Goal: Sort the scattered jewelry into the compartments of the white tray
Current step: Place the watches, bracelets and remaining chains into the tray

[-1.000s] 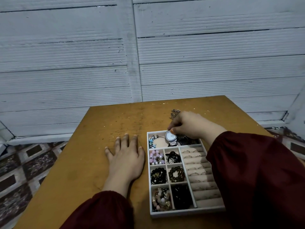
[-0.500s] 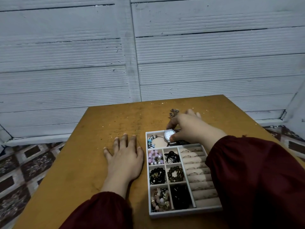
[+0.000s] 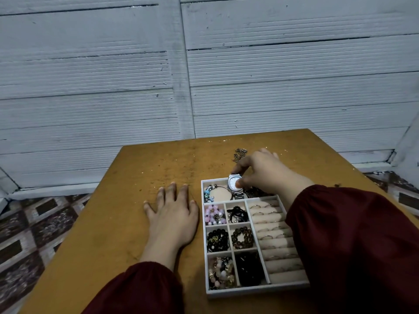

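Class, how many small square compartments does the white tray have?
6, two columns of three, left in the white tray: far row, pink beads and a black piece; middle row, black beads and brown beads; near row, mixed beads and a black heap. None looks hidden.

Wall (image 3: 283, 87): white ribbed panels in horizontal bands, scuffed, with dark seams between them
Post (image 3: 181, 75): white, upright, dividing the wall left of centre
Ledge (image 3: 56, 191): white, along the wall's foot
Floor (image 3: 29, 227): tiles patterned in dark red, brown and cream
Table (image 3: 127, 211): ochre-brown top, speckled and scratched
Light: dim, even
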`<state>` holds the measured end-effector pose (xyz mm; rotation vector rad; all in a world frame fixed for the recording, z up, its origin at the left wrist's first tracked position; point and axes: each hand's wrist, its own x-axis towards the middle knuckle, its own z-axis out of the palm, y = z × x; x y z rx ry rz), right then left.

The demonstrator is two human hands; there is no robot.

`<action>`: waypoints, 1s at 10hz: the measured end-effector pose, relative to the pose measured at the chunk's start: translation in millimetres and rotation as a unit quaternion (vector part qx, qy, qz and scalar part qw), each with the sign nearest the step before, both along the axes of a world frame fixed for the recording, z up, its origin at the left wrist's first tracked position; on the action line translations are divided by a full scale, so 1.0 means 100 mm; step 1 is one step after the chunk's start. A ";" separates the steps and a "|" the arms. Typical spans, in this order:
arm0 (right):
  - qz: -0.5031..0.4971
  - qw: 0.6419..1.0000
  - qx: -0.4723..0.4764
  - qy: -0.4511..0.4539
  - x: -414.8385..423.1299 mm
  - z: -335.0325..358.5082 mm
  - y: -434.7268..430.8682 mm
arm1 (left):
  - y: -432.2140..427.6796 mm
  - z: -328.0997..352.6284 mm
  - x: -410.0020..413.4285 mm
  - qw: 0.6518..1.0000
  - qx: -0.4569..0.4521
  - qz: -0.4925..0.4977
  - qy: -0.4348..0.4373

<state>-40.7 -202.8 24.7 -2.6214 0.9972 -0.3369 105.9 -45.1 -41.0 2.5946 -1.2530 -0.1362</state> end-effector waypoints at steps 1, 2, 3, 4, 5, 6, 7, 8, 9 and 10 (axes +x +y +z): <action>-0.004 1.000 -0.005 0.006 0.01 -0.01 -0.01 | 0.00 0.00 0.00 1.000 -0.001 0.001 -0.002; -0.010 1.000 0.003 -0.001 0.02 -0.04 -0.04 | 0.00 0.00 0.00 1.000 -0.002 0.001 -0.003; -0.016 1.000 0.005 -0.019 0.05 -0.05 -0.06 | 0.00 0.00 0.00 1.000 -0.002 0.000 0.000; -0.013 0.998 0.032 -0.046 0.06 -0.04 -0.08 | -0.01 -0.01 0.00 1.000 0.000 -0.001 0.000; -0.017 0.997 0.051 -0.061 0.05 -0.05 -0.10 | 0.00 -0.01 0.01 1.000 -0.001 -0.001 -0.002; -0.038 0.996 0.040 -0.070 0.03 -0.08 -0.11 | 0.00 -0.01 0.01 1.000 -0.003 -0.001 -0.003; -0.045 0.996 0.047 -0.062 0.01 -0.08 -0.12 | 0.00 -0.01 0.01 1.000 -0.002 -0.002 -0.002; -0.035 0.996 0.066 -0.043 0.00 -0.05 -0.11 | 0.00 -0.01 0.01 1.000 -0.001 -0.002 -0.002; -0.032 0.997 0.063 -0.034 0.01 -0.05 -0.11 | 0.00 -0.01 0.00 1.000 -0.002 -0.002 -0.003; -0.034 0.998 0.052 -0.031 0.02 -0.05 -0.09 | -0.01 -0.01 0.01 1.000 -0.003 -0.001 -0.003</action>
